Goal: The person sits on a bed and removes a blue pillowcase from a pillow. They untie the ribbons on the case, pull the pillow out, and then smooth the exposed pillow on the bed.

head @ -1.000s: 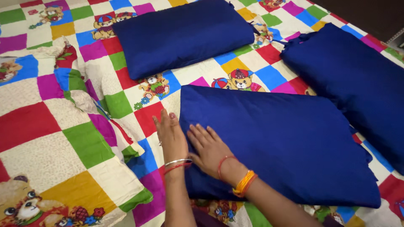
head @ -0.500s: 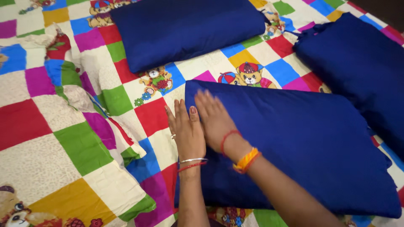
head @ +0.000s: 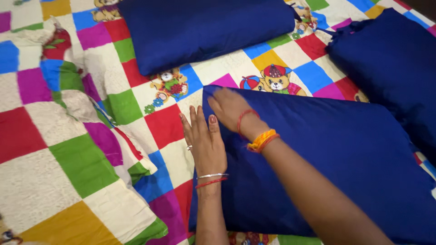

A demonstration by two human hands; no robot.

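From my remote seat, much of the near blue pillow (head: 327, 168) was cut off: its right end and lower edge ran out of the picture, and the right forearm crossing it hid a strip of its cover. The right hand (head: 231, 106) was smeared by motion blur, so I could not make out its separate fingers; it lay flat with an open grip on that pillow's upper left corner, clasping nothing. The left hand (head: 205, 140) was sharper: its grip was open too, fingers straight and together, palm down along the pillow's left edge, half on the blue cloth and half on the bedsheet (head: 32, 131) beside it. A thin ring showed on one finger, and bangles and red thread sat on both wrists.

Beyond the near pillow, well apart from it, lay a second blue pillow (head: 204, 29), its top cropped by the frame. To the near pillow's upper right a third blue pillow (head: 390, 63) was cut off at the edge, its near side close against the first. Left of the near pillow, a patchwork-covered pillow (head: 68, 172) matched the bedsheet so closely that its outline was hard to follow. The sheet carried bright squares of red, green, blue, magenta and yellow, with a cartoon bear print (head: 277, 79) just above the near pillow's top edge.
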